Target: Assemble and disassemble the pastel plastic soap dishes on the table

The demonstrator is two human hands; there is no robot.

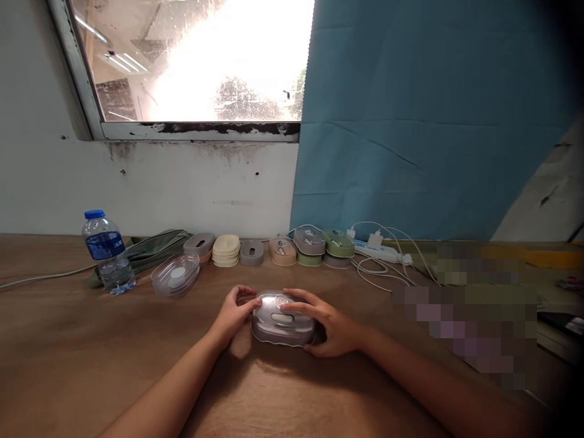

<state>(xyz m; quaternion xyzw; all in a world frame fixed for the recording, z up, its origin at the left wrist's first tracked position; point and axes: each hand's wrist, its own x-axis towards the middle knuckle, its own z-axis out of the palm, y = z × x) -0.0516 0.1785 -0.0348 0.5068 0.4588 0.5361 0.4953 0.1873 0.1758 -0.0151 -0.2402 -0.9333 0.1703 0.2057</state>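
Note:
A grey rounded plastic box (283, 333) with a clear cover stands on the brown table in front of me. Its top shows a pale oval slot and a round sticker. At the box's left end, my left hand (233, 316) curls its fingers around the side, with the thumb on the cover's edge. My right hand (335, 325) spans the right end, its fingers across the top and its thumb at the lower front corner. Both hands grip the box; its right end is partly hidden behind the right hand.
Along the wall stand a water bottle (108, 252), a clear plastic cover (176, 275), stacked cream trays (226, 250), a small grey box (252, 252), a beige box (283, 250) and a green box (338, 243). A power strip (376, 250) with cables lies to the right.

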